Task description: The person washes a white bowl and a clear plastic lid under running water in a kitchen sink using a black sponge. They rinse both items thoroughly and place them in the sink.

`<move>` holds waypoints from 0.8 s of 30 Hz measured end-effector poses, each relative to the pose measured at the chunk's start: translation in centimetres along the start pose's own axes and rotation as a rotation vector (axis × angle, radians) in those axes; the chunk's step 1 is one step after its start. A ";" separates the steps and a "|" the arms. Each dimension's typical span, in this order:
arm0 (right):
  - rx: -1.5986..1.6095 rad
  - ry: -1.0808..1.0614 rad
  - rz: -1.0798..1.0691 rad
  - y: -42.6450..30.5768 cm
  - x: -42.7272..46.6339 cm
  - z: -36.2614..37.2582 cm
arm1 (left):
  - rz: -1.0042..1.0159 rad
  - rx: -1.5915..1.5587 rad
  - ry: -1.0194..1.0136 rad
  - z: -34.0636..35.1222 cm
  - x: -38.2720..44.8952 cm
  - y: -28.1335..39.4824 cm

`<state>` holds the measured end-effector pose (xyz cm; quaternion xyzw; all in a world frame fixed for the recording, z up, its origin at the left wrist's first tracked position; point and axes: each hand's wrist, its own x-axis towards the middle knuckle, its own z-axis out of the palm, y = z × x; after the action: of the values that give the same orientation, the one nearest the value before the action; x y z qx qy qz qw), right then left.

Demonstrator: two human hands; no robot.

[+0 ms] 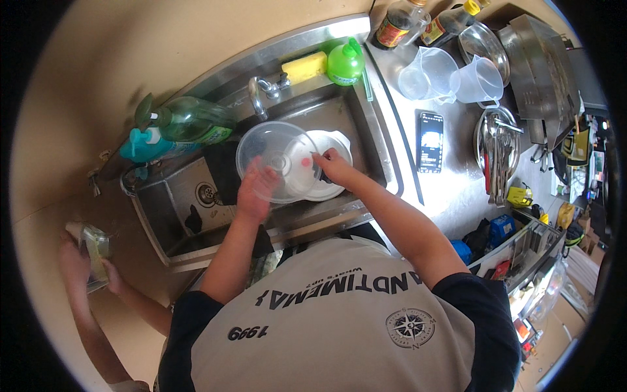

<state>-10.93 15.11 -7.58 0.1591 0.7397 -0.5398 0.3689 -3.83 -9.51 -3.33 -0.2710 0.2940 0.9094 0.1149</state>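
A round, translucent plastic lid or shallow bowl (259, 142) is held over the sink. My left hand (257, 188) is on its near left side, with fingers seen partly through the plastic. At its right edge is my right hand (335, 169), thumb and fingers pinched together; whether they grip the rim or a small dark thing cannot be told. Behind and below the translucent piece sits a white plastic container (338, 142) in the right basin, with a red spot and something dark showing. The chrome faucet (255, 98) stands just beyond.
Left of the sink, another person's hands (76, 259) hold a clear container. Soap bottles (196, 120) stand by the left basin (179, 191); a yellow sponge (304, 67) and green pump bottle (346, 63) are behind. Measuring jugs (433, 73), a phone (431, 142) and a utensil tray (497, 161) lie right.
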 end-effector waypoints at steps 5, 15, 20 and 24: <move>0.121 0.219 -0.217 1.4 0.3 0.2 | 0.053 0.111 0.021 -0.3 0.3 0.9; -0.151 0.109 -0.373 -3.2 -2.2 3.4 | 0.029 0.240 -0.024 2.3 0.0 -1.5; -0.189 0.083 -0.357 -5.1 -3.3 3.2 | 0.057 0.578 0.051 3.0 -0.4 -2.3; -0.021 0.061 -0.411 -4.9 -3.3 4.2 | 0.062 0.672 0.023 4.3 -0.9 -1.9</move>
<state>-10.23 10.01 -2.50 0.0172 0.7730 -0.5910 0.2302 -4.16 -5.51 -0.80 -0.2192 0.5867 0.7616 0.1668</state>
